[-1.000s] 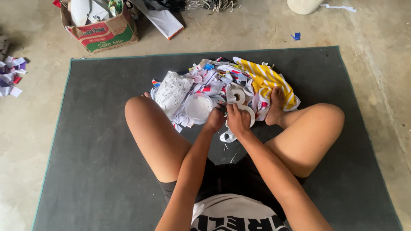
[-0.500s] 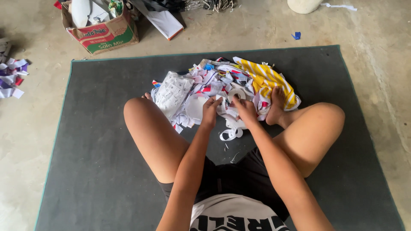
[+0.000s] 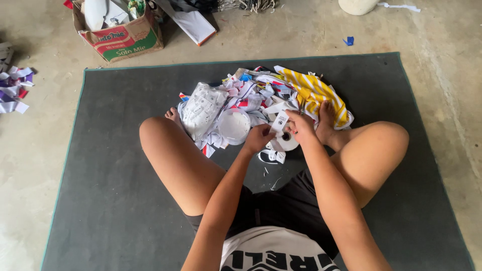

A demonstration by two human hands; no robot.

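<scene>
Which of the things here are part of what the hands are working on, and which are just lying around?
In hand: left hand and right hand on a white strip; tape roll; scrap pile.
Lying about: cardboard box, scraps on the floor at far left, blue scrap, grey mat.

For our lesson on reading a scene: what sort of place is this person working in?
Probably an informal floor workspace at home or in a garage: bare concrete floor, a grey mat the person sits on, and a cardboard box of scraps.
</scene>
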